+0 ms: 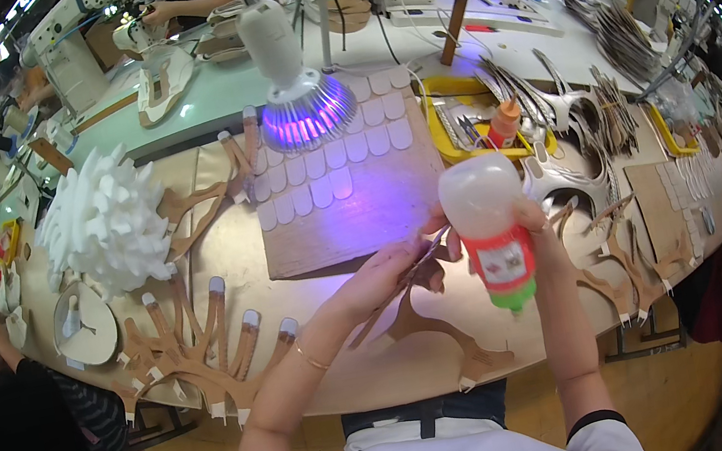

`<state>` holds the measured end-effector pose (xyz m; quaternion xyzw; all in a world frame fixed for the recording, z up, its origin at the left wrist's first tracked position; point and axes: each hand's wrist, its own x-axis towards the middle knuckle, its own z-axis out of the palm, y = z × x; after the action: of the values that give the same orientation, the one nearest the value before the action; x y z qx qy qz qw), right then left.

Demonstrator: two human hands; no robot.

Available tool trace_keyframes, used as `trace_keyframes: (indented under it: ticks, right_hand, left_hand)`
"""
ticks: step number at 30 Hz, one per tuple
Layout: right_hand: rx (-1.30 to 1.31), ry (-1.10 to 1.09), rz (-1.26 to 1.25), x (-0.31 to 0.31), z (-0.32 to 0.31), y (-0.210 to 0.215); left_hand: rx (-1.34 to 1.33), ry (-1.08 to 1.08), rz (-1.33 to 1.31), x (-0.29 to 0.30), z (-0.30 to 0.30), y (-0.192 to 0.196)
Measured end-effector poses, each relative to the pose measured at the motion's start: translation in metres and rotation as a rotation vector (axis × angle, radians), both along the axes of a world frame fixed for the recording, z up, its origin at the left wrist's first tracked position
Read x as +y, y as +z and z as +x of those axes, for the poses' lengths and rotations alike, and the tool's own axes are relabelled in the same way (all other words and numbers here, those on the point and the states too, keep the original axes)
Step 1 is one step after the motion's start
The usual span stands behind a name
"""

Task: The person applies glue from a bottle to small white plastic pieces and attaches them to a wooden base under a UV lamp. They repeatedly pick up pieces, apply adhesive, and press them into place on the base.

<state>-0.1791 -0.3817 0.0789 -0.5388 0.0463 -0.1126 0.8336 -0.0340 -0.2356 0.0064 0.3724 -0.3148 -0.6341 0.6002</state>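
In my right hand (532, 222) is a squeeze bottle (479, 200), translucent white with a red label, its green cap pointing down toward me. My left hand (394, 276) pinches a thin brown strap-like piece (382, 307), just left of the bottle. Below the hands lies a forked brown cut piece (437, 326), perhaps leather; whether it joins the held strip I cannot tell. Beyond the hands, a brown board (352, 227) carries rows of small pale round-ended tabs (316, 164).
A lamp (308, 114) glows violet above the board. Brown cut pieces (214, 377) with pale tips fan out at left, near a white foam-like bundle (105, 222). At right stand a yellow tray (441, 129), an orange-tipped bottle (504, 123) and silver pieces (597, 169). Other people work on both sides.
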Motion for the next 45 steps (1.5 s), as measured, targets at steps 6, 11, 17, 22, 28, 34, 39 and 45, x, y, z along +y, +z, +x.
trace_keyframes:
  ticks: [6, 11, 17, 22, 28, 34, 39, 45]
  right_hand:
    - [0.101, -0.106, 0.223, -0.019, 0.058, -0.025]
    - [0.118, -0.153, 0.368, -0.025, 0.092, -0.028]
    - [0.079, -0.082, 0.665, -0.034, 0.114, -0.032]
    - [-0.122, 0.127, 0.934, -0.046, 0.123, -0.046]
    - [0.016, -0.047, 0.855, -0.05, 0.117, -0.055]
    - [0.184, -0.129, 0.402, -0.037, 0.102, -0.055]
    - [0.173, -0.123, 0.359, -0.033, 0.095, -0.057]
    - [0.015, -0.102, 0.747, -0.039, 0.092, -0.055]
  left_hand:
    - [-0.722, 0.5, 0.018, 0.002, 0.018, 0.001]
    - [-0.612, 0.65, -0.019, -0.002, 0.019, -0.008]
    - [-0.221, 0.588, 0.064, -0.012, 0.041, -0.02]
    - [-0.239, 0.614, 0.11, -0.01, 0.052, -0.018]
    - [-0.145, 0.59, 0.149, -0.01, 0.067, -0.028]
    - [-0.282, 0.532, 0.125, -0.013, 0.061, -0.034]
    - [-0.715, 0.726, -0.025, -0.02, 0.049, -0.023]
    - [-1.358, 1.042, -0.183, -0.025, 0.038, -0.018]
